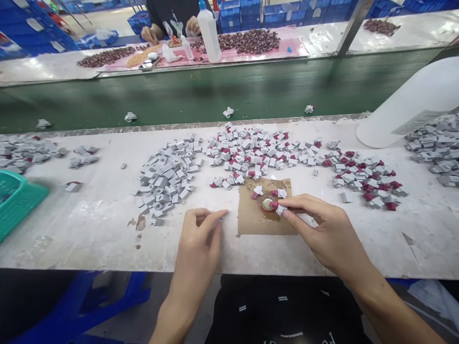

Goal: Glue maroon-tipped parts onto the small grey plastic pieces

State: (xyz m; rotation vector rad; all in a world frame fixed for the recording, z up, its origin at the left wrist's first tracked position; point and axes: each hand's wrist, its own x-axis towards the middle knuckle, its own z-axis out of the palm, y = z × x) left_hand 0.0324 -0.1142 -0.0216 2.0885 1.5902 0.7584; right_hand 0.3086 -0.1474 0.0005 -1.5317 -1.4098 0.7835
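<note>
My right hand (324, 227) pinches a small grey-and-maroon plastic part (279, 209) between thumb and fingertips. The part's maroon end is at a small round dish (267, 204) of pale liquid; I cannot tell whether it touches. That dish rests on a wet-stained piece of cardboard (251, 222), where two more grey-and-maroon parts (257, 192) lie. Left of the cardboard, my left hand (199, 241) is closed in a pinch, a sliver of a small grey plastic piece (221, 219) showing at its fingertips; the rest is hidden.
A heap of plain grey parts (167, 177) lies left, mixed grey-and-maroon heaps (251, 148) behind and right. A large white bottle (412, 105) leans in at right, a green basket (17, 200) stands left. Beyond runs a green belt (179, 98) carrying several parts; a co-worker's hands (152, 34) are across it.
</note>
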